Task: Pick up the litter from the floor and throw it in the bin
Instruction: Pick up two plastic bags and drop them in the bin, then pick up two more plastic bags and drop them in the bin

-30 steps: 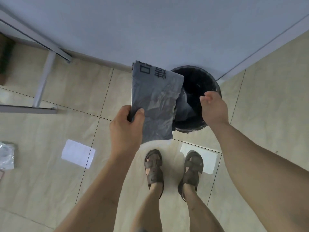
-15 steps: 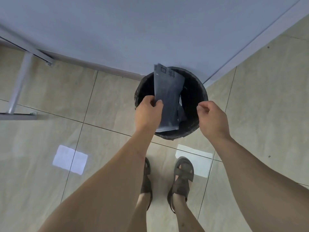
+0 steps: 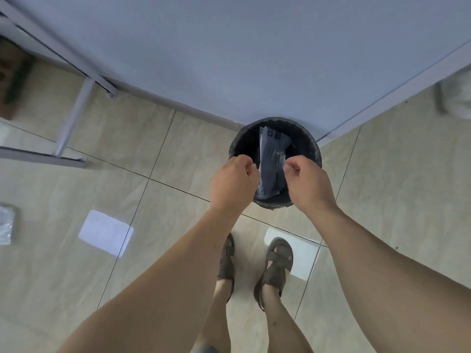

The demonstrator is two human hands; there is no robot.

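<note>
The grey plastic mailer bag (image 3: 271,159) stands on end inside the round black bin (image 3: 313,149), its printed top leaning toward the far rim and its lower edge hidden low between the 2 hands. It looks light, thin and floppy, with a glossy, creased skin that would likely slide against itself; a pinch on a folded edge or corner would hold it better than a flat press on its face. Nothing about it seems fragile.

The left hand (image 3: 233,184) hovers over the bin's near-left rim, fingers curled loosely inward with thumb near forefinger; its grip appears to pinch nothing, though the fingertips sit just beside the bag's left edge and contact cannot be ruled out. The right hand (image 3: 309,184) mirrors it at the near-right rim, also loosely curled and apparently bare. Both forearms reach forward and down from the bottom corners of the view, wrists roughly level above the bin.

On the tiled floor (image 3: 158,154) at the far left edge lies another crumpled clear plastic piece (image 3: 6,224), likely litter yet to be collected.
</note>
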